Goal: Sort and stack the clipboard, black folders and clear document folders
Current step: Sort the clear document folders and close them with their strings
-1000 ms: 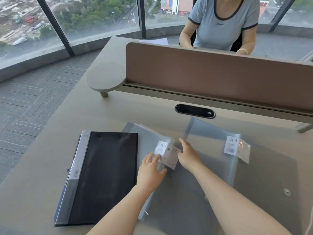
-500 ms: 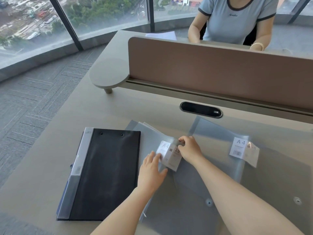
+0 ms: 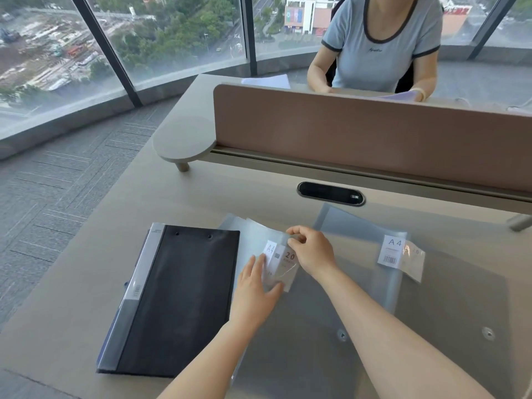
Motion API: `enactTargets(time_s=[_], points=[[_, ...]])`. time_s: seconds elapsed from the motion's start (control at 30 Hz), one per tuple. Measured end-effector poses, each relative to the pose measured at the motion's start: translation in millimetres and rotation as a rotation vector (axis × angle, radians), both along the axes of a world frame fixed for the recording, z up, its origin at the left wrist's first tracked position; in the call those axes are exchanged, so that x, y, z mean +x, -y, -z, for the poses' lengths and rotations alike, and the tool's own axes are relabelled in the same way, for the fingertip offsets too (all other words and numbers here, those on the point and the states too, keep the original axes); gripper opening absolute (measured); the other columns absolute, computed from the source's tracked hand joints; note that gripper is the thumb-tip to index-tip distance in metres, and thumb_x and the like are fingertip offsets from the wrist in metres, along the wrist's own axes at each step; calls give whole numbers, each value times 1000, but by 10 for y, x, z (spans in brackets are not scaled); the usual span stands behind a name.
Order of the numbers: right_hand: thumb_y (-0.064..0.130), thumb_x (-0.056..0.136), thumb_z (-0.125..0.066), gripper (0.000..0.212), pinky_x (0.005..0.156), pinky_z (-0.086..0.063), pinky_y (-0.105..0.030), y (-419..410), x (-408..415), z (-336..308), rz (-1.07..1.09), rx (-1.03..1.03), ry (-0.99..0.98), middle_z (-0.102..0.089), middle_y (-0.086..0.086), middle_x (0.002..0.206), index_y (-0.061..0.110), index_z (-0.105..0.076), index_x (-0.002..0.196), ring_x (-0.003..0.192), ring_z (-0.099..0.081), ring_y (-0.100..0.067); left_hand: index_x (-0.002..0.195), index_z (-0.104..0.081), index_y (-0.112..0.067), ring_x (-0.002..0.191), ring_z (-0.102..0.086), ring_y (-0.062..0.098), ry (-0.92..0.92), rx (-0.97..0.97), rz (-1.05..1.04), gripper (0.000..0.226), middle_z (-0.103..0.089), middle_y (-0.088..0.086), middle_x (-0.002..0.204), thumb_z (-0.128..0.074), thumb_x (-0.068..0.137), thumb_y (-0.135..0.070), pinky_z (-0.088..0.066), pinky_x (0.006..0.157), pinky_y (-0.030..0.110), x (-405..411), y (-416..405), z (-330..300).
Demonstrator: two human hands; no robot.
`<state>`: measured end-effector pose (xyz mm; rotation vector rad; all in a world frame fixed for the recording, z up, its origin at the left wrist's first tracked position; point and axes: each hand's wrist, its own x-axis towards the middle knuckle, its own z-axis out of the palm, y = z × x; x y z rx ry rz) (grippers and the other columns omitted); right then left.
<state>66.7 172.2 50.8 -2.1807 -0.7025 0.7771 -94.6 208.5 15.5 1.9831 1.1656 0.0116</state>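
A high-rise office — shared desk [image 3: 201,197] with a divider screen [image 3: 359,133], floor-to-ceiling windows [image 3: 172,33] above the city.

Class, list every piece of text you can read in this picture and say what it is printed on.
"A4": white label on the right clear folder.
"A4" and "20": label on the middle clear folder.
Spine label on the black folder, shirt print, far building signs: too small or blurred.

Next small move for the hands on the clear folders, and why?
Probably lift the corner that the right hand pinches and peel that clear document folder off the overlapped pile, while the left hand lies flat on the sheets beneath.
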Motion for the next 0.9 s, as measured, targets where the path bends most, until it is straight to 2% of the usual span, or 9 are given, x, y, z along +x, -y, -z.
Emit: enactTargets(time_s=[0.17,0.27,0.37,0.43,0.53,0.6,0.7,0.77,0.9], points=[[18,90,-56,19,65,-42,-22,48,-80,-234,7,92,24,-67,13,82,26,-72,96,81,-61,-11,159,-22,-29,153,-16,12,84,-10,-48,82,-20,-9,166,-63,90,-46,-28,121,37,-43,75,-154],[17,90,-57,18,65,-43,-22,97,-92,-389,21,155,41,-63,16,74,29,-69,89,75,-58,-10,156,-27,-31,149,-26,10,158,-16,-76,82,-30,-14,161,-63,85,-49,-35,117,39,-55,133,-267],[16,90,-57,17,69,-46,-27,157,-87,-546,37,211,31,-63,14,72,26,-70,85,73,-58,-10,153,-32,-32,136,-38,3,247,-43,-88,75,-39,-24,142,-65,86,-44,-39,106,27,-29,211,-421],[17,89,-58,16,72,-48,-30,211,-82,-648,56,250,28,-65,12,72,23,-72,86,73,-59,-11,149,-37,-34,128,-45,2,294,-40,-88,70,-43,-26,137,-65,86,-42,-44,99,25,-3,264,-526],[17,89,-59,16,69,-45,-25,314,-78,-784,81,307,33,-66,12,72,22,-73,86,70,-58,-7,145,-43,-36,120,-52,1,346,-17,-83,64,-52,-23,131,-67,86,-40,-47,94,23,27,349,-669],[15,88,-59,16,68,-43,-23,364,-75,-852,92,349,25,-66,12,72,22,-73,85,66,-55,-2,136,-52,-40,108,-60,1,384,-15,-84,52,-60,-23,119,-68,86,-35,-48,82,19,53,386,-752],[14,88,-60,16,67,-42,-21,457,-69,-984,115,435,11,-66,10,73,21,-74,86,59,-52,1,120,-61,-43,88,-65,6,435,11,-93,37,-68,-16,98,-68,85,-34,-51,68,22,96,470,-882],[14,88,-61,15,66,-43,-21,514,-56,-1085,121,497,-6,-65,8,72,20,-74,86,58,-50,1,111,-67,-36,78,-64,11,470,35,-124,26,-67,-11,88,-70,86,-32,-49,61,25,126,518,-956],[12,89,-61,15,63,-43,-27,608,-43,-1276,112,625,-48,-59,5,69,20,-73,86,61,-46,-11,97,-71,-24,66,-61,19,552,75,-160,16,-70,1,79,-72,84,-33,-51,59,41,175,567,-1091]])
